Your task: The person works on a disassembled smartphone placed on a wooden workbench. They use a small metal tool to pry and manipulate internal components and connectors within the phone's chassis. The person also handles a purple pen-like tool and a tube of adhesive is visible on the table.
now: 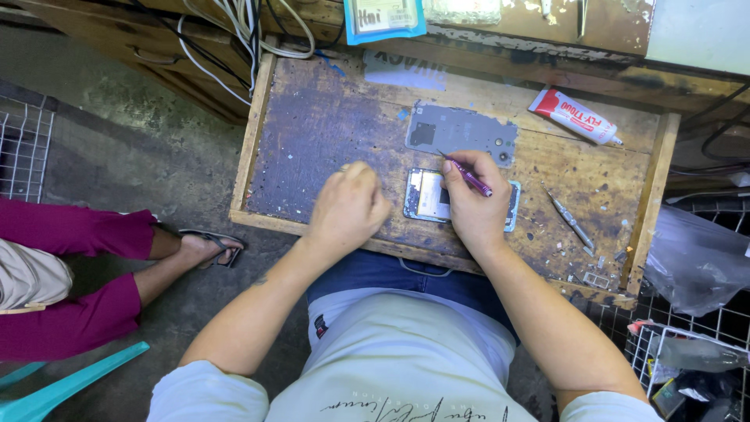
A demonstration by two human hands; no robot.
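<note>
The opened smartphone with a pale blue rim [426, 195] lies flat near the front edge of the worn wooden pull-out tray [312, 125], a little right of its middle, with its back already off: the grey plastic back cover with camera cut-outs [461, 133] rests just behind it toward the tray's rear edge, apart from the phone. So the opening looks done and the work inside the body seems under way; how much of it is left I cannot tell, since the right hand [476, 207] covers much of the phone's interior. That hand rests on the phone and pinches a slim purple-handled tool [469, 177] between thumb and fingers, its tip pointing up and away toward the cover. The left hand [349, 207] is curled into a loose fist on the bare wood just left of the phone; whether it holds some small part I cannot tell. Metal tweezers [570, 222] lie well right of the phone, and small screws and scraps [598, 277] gather at the front right corner. A red and white glue tube [574, 116] lies at the rear right corner. The tray is scuffed, stained dark purple on its left half, and slides out from a battered wooden bench with white cables [242, 35] hanging over its back. The floor is grey concrete; wire baskets [687, 344] stand at the right, and another person's legs in magenta trousers [74, 270] and a sandal show at the left beside a teal plastic chair [70, 383].
</note>
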